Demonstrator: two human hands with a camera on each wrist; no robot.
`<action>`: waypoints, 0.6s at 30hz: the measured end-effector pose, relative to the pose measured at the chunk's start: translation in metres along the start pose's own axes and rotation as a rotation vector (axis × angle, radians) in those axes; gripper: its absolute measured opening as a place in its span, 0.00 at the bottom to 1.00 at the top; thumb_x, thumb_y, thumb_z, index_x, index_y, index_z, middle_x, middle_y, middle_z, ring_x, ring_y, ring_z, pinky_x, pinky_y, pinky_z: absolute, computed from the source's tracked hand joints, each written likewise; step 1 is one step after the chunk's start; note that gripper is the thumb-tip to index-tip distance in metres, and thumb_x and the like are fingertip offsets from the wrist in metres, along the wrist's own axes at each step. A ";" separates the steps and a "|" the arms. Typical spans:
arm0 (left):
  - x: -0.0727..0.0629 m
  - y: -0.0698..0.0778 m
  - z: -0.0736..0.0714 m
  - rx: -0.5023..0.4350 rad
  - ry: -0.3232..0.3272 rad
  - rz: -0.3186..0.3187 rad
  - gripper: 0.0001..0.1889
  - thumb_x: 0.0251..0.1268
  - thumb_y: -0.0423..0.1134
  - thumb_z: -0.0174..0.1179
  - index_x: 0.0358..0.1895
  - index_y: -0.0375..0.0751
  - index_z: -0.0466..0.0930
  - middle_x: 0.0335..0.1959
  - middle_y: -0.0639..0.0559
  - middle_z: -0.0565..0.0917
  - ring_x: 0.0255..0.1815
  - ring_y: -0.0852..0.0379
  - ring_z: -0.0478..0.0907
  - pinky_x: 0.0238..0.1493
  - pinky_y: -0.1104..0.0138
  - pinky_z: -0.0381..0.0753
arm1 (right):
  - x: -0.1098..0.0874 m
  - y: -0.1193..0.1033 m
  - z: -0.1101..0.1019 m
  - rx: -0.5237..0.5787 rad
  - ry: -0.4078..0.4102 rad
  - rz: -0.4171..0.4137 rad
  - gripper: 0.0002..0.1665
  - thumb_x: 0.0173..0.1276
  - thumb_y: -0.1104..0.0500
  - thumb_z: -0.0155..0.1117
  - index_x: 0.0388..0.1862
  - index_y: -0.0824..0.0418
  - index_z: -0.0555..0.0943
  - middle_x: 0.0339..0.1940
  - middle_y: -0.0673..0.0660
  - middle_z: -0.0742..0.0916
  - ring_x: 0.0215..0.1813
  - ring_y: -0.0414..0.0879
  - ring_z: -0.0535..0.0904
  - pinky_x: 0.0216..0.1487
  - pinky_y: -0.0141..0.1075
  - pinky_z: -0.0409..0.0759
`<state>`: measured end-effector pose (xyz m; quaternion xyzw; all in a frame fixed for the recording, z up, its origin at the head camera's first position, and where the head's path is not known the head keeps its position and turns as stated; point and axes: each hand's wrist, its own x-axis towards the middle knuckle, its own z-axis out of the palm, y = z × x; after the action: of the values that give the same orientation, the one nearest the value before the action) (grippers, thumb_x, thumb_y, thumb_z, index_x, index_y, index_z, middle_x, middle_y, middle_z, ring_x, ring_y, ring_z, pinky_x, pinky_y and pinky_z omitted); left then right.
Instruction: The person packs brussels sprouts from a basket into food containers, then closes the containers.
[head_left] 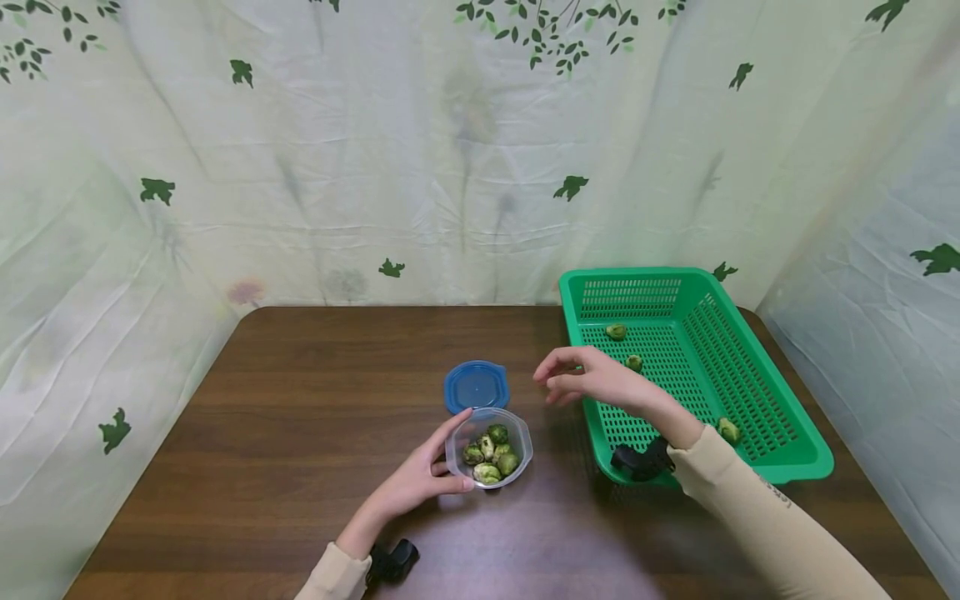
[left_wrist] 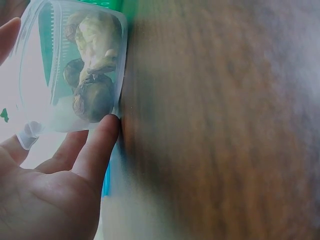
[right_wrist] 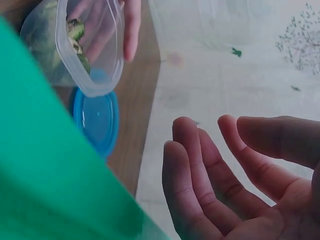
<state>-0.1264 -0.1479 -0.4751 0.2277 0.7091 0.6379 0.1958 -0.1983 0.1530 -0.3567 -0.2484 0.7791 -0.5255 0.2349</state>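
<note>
A clear plastic container [head_left: 527, 454] with several Brussels sprouts [head_left: 487, 473] in it stands on the brown table. My left hand [head_left: 412, 482] holds it from the left, thumb and fingers spread around its side and rim. In the left wrist view, fingertips touch the container wall [left_wrist: 60, 112] low down, with sprouts [left_wrist: 95, 97] visible through it. My right hand [head_left: 603, 382] hovers over the left edge of the green basket [head_left: 693, 279], fingers loosely bent; the right wrist view shows nothing between these fingers [right_wrist: 182, 190].
A blue lid [head_left: 476, 387] lies flat just behind the container. Inside the basket are a few loose sprouts: one at the back [head_left: 616, 332], another near my right hand [head_left: 633, 362], and one by the right forearm [head_left: 728, 431]. A patterned curtain [head_left: 337, 183] hangs behind the table.
</note>
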 end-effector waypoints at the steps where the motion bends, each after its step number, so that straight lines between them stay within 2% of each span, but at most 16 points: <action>1: 0.000 0.000 0.000 -0.001 -0.001 0.002 0.46 0.61 0.31 0.65 0.77 0.50 0.45 0.72 0.33 0.54 0.70 0.36 0.56 0.53 0.64 0.76 | -0.001 0.000 -0.002 0.006 0.007 0.001 0.11 0.71 0.64 0.54 0.48 0.70 0.77 0.45 0.62 0.80 0.43 0.56 0.82 0.47 0.48 0.81; 6: 0.000 0.000 0.000 0.001 -0.001 0.004 0.46 0.61 0.30 0.64 0.77 0.49 0.46 0.72 0.33 0.54 0.70 0.36 0.56 0.54 0.63 0.76 | -0.006 0.003 -0.013 0.034 0.052 0.023 0.13 0.70 0.66 0.55 0.50 0.71 0.77 0.46 0.62 0.80 0.41 0.53 0.83 0.47 0.48 0.81; 13: 0.000 0.000 0.000 -0.004 -0.005 0.007 0.46 0.61 0.31 0.64 0.77 0.49 0.45 0.72 0.32 0.53 0.70 0.36 0.55 0.54 0.62 0.75 | -0.011 0.008 -0.028 0.048 0.105 0.037 0.13 0.72 0.64 0.55 0.50 0.71 0.76 0.48 0.63 0.80 0.43 0.57 0.82 0.46 0.46 0.81; 18: 0.000 0.000 0.000 -0.006 -0.006 0.006 0.46 0.61 0.31 0.64 0.77 0.50 0.45 0.72 0.32 0.53 0.70 0.36 0.55 0.54 0.63 0.75 | -0.013 0.018 -0.038 0.069 0.143 0.042 0.15 0.72 0.62 0.56 0.50 0.72 0.75 0.49 0.67 0.80 0.42 0.59 0.81 0.49 0.54 0.78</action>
<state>-0.1264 -0.1483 -0.4750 0.2311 0.7059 0.6400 0.1966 -0.2147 0.1942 -0.3589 -0.1857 0.7804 -0.5633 0.1979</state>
